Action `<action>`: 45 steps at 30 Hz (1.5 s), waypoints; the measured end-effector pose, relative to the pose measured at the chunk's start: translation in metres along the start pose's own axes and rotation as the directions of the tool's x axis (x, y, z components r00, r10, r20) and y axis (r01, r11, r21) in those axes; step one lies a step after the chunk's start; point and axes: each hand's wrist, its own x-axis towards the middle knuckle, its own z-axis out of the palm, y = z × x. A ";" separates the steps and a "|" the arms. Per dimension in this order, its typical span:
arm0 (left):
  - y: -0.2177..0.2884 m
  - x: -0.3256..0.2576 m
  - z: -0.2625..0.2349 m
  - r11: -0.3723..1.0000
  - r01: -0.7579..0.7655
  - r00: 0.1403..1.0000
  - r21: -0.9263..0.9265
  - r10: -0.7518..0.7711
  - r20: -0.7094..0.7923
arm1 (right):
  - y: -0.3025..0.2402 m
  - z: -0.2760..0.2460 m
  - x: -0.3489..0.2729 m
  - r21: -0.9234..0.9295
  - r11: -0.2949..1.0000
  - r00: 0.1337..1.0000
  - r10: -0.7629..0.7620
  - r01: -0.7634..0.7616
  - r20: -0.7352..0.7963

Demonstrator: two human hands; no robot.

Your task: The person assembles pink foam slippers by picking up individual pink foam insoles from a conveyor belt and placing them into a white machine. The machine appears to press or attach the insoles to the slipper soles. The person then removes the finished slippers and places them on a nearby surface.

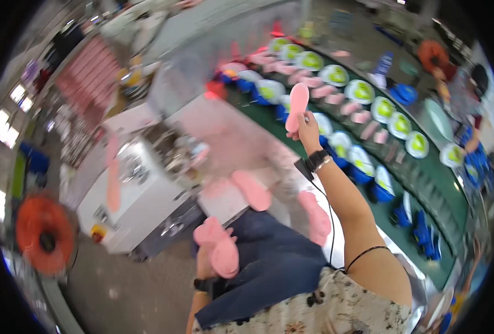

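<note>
My right hand (308, 132) is stretched out toward the green conveyor belt, its fingers closed on the lower end of a pink insole (298, 100) held upright. Low on the left, beside my dark-clad lap, my left hand (204, 263) grips several pink insoles (223, 256) that overlap; most of its fingers are hidden behind them. Another pink insole (251, 190) lies by my knees, and a cluster of pink insoles (315, 218) rests on the bench near my right forearm.
Rows of blue-and-white shoes (361, 165), white-and-lime pieces (360, 92) and small pink pieces (350, 108) line the belt (425, 189). Left are a white machine (110, 214) and an orange fan (45, 236). A black cable (329, 209) hangs by my right arm. Another person (475, 167) stands far right.
</note>
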 end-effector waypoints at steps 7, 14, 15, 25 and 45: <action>-0.025 0.040 -0.010 0.960 0.210 0.957 -0.186 -0.163 0.240 | 0.005 -0.343 -0.069 -0.528 0.832 0.689 -0.281 -0.173 -0.668; -0.032 0.035 0.029 0.986 0.163 0.982 -0.040 -0.158 0.108 | 0.036 -0.504 -0.121 -0.650 0.554 0.634 -0.259 -0.521 -0.729; -0.034 0.028 0.039 0.981 0.192 0.978 -0.016 -0.190 0.081 | 0.042 -0.514 -0.120 -0.631 0.566 0.658 -0.195 -0.530 -0.727; -0.038 0.018 0.022 0.978 0.206 0.978 -0.029 -0.206 -0.011 | -0.009 -0.142 -0.105 -0.592 0.797 0.986 -0.166 0.122 -0.021; -0.021 0.016 -0.009 0.994 0.074 0.983 -0.083 -0.087 -0.165 | 0.054 0.033 -0.164 -0.414 0.910 0.730 0.301 -0.027 0.614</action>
